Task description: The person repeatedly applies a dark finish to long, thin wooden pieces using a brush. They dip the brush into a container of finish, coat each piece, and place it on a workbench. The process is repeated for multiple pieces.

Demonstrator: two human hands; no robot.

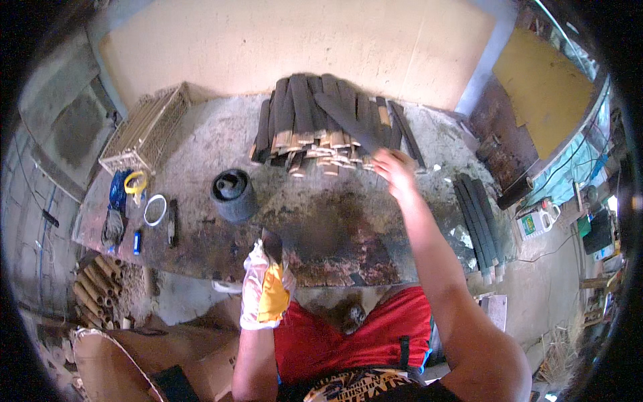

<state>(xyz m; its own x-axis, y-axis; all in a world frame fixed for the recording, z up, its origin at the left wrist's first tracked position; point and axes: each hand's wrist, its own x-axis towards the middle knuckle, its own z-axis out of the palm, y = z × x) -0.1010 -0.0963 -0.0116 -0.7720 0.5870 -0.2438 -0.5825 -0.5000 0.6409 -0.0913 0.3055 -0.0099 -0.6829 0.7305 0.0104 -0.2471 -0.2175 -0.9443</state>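
Observation:
A pile of thick black-coated sticks [284, 110] with bare pale ends lies at the back of the worktable [187, 147]. My right hand [395, 169] reaches out to its near side, fingers closed round the near end of one black-coated stick [345, 122] that slants across the top; the fingers are slightly blurred. Close to the table's front edge is my left hand [266, 285], covered in a white and yellow plastic wrap or glove. It is closed on a small dark flat piece [272, 245] whose kind I cannot make out.
A dark round pot [234, 195] stands left of centre. Farther left are a pale wire crate [149, 130], a yellow tape roll [136, 181], a white ring [155, 210] and a blue lighter [137, 242]. Several more black sticks [477, 218] lie at the right edge, near a white jug [536, 220].

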